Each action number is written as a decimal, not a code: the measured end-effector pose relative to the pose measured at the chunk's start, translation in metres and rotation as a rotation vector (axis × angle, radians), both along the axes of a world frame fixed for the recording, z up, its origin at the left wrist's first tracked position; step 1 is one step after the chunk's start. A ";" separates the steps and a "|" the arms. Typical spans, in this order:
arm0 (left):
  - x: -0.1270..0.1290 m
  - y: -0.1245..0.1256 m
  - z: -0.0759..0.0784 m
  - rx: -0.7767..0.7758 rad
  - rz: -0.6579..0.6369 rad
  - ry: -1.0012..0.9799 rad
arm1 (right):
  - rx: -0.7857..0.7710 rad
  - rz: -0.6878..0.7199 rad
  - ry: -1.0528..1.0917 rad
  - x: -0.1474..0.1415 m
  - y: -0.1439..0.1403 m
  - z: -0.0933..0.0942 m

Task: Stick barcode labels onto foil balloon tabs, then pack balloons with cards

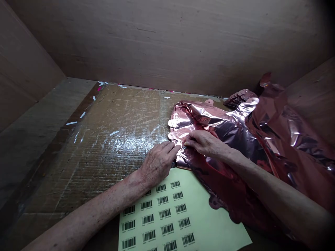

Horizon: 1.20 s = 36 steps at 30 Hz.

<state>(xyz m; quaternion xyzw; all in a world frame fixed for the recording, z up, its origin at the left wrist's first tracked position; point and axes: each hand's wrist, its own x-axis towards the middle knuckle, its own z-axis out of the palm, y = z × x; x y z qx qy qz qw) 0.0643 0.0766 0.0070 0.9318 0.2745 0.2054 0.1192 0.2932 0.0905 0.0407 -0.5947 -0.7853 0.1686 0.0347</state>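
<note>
A pile of flat rose-gold foil balloons [235,132] lies on the right half of the work surface. My left hand [158,162] rests at the pile's left edge, its fingertips touching the foil. My right hand [204,143] lies on top of the foil, fingers pinched at the same edge, right next to the left fingertips. A pale yellow sheet of barcode stickers [183,212] lies in front of the pile, partly under my left wrist and partly under the foil.
The surface is cardboard covered with clear tape [110,146], with white and pink scraps [101,83] near the back. Brown board walls [167,42] close in the back and both sides. A stack of more foil pieces [239,97] sits at the back right.
</note>
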 end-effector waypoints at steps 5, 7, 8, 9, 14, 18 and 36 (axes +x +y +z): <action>0.001 0.000 0.006 -0.002 -0.029 0.150 | 0.151 -0.076 -0.229 -0.020 -0.025 0.010; 0.001 0.003 0.007 -0.002 -0.036 0.137 | 0.259 -0.080 -0.284 -0.033 -0.041 0.012; 0.000 0.004 0.007 0.000 -0.036 0.111 | 0.300 -0.059 -0.300 -0.039 -0.048 0.011; 0.000 0.005 0.006 0.003 -0.032 0.080 | 0.330 -0.023 -0.319 -0.044 -0.054 0.010; 0.000 0.008 0.003 -0.002 0.031 -0.036 | 0.460 0.118 -0.414 -0.059 -0.067 0.001; 0.002 0.007 0.004 -0.026 0.057 -0.136 | 0.515 0.065 -0.392 -0.061 -0.069 -0.002; -0.015 0.020 -0.001 0.037 -0.086 -0.045 | 0.169 -0.602 0.392 0.081 -0.030 0.061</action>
